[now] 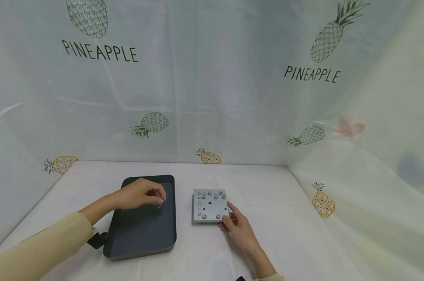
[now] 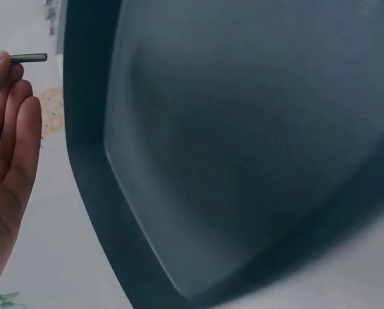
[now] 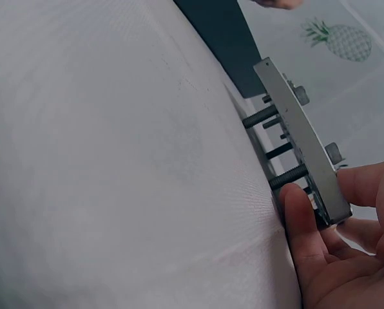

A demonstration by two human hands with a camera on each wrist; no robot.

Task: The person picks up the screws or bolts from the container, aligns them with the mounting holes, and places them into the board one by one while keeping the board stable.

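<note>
Over the dark tray (image 1: 141,234), my left hand (image 1: 138,193) pinches a small metal pin (image 2: 29,58) between thumb and index finger. The left wrist view shows the pin's free end sticking out past the fingertips; the other end is hidden in the grip. To the right of the tray is a square grey metal plate (image 1: 214,207) with several bolt heads and holes on top. My right hand (image 1: 241,230) grips its near right corner, thumb and fingers on opposite faces. Threaded bolts (image 3: 288,177) stick out below the plate in the right wrist view.
A white cloth (image 1: 285,218) covers the table. Behind it and at the sides hangs a pale curtain (image 1: 229,97) printed with pineapples. The tray has raised walls, and its right wall (image 1: 175,218) faces the plate across a gap.
</note>
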